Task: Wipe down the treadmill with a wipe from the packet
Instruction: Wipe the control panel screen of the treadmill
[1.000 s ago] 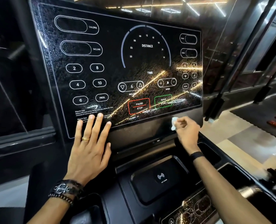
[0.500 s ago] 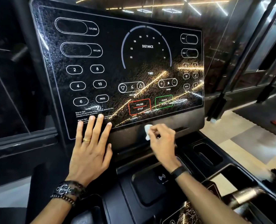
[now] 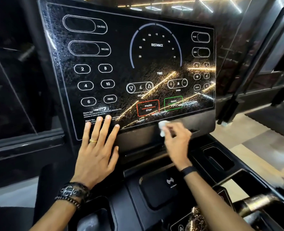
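**Inspector A:** Hands first. How many were in view, and in what state?

**Inspector B:** Two. The left hand (image 3: 97, 153) lay flat, fingers straight and spread wide, on the lower left part of the console panel (image 3: 138, 67), fingertips reaching the printed "Warm tips" text. It held nothing. One gold ring (image 3: 93, 140) sat on a finger, and dark bracelets (image 3: 71, 194) circled that wrist.

**Inspector A:** And the right?

**Inspector B:** The right hand (image 3: 177, 140) was motion-blurred. Its fingers were curled round one bunched white wipe (image 3: 162, 128), pressed against the plain black strip just below the panel's glossy face, under the red PAUSE/STOP button (image 3: 148, 107). One black band (image 3: 188, 170) was on that wrist.

**Inspector A:** Controls counted on the panel?

**Inspector B:** On the left, five numbered ovals, 2, 4, 6, 8, 10, plus one marked PROG. Two long display ovals above them. One arc dial marked DISTANCE at centre. One red box and one green QUICK START box (image 3: 173, 103) to its right. The small buttons at the far right were too blurred to count reliably.

**Inspector A:** Nearer the wearer?

**Inspector B:** One recessed pad with a wireless symbol (image 3: 170, 180) between the forearms, and one open pocket (image 3: 218, 158) to the right of it. The glossy face showed fine speckling and streaked reflections of lights.
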`<move>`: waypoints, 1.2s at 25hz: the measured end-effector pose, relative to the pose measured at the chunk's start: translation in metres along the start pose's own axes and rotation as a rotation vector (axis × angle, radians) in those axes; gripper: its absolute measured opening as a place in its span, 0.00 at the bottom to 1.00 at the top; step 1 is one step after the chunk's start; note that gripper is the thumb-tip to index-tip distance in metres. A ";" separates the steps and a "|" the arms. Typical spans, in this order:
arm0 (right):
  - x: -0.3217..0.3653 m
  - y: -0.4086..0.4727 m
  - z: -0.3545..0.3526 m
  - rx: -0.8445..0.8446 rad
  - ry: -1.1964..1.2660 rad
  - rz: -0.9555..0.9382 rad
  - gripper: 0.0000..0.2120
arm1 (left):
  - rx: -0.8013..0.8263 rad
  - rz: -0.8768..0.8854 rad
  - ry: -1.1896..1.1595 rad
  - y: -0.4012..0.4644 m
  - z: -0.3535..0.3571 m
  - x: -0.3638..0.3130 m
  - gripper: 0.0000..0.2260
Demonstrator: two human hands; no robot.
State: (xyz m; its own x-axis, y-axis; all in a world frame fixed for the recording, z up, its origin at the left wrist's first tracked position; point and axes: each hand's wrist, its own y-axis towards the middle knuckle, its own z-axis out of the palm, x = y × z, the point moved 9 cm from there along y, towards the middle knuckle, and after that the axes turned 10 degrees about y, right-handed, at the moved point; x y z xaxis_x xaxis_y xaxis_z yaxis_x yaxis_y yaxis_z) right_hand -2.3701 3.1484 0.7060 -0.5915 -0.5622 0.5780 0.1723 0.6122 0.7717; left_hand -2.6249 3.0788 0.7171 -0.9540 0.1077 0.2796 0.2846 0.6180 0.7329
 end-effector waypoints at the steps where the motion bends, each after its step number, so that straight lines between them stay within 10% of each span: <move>1: -0.024 0.008 -0.017 -0.134 -0.010 0.152 0.03 | 0.005 -0.005 -0.001 0.000 0.000 -0.001 0.29; 3: -0.022 0.003 -0.017 -0.220 -0.033 0.258 0.03 | 0.009 -0.012 0.016 0.000 0.003 -0.003 0.29; 7: 0.075 -0.042 0.042 0.191 -0.001 -0.199 0.12 | -0.013 -0.010 0.017 -0.001 0.003 -0.001 0.28; 12: -0.037 0.004 -0.028 -0.155 -0.124 0.270 0.05 | -0.008 -0.023 -0.002 0.001 0.002 -0.003 0.28; 18: 0.007 -0.020 0.001 0.094 -0.174 0.066 0.06 | -0.020 -0.025 -0.007 0.001 0.001 -0.002 0.28; 24: -0.117 0.034 -0.068 -0.098 -0.286 0.522 0.06 | -0.020 -0.028 0.012 -0.001 0.004 -0.004 0.28; 30: -0.007 -0.019 -0.006 0.033 -0.170 0.201 0.06 | -0.024 -0.036 0.010 0.000 0.005 -0.005 0.28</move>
State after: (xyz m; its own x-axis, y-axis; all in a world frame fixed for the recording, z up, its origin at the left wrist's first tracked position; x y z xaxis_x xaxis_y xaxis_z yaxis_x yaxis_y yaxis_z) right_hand -2.3649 3.1373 0.6888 -0.6721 -0.3275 0.6641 0.2761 0.7214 0.6351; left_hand -2.6210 3.0822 0.7127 -0.9627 0.0776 0.2590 0.2523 0.6028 0.7570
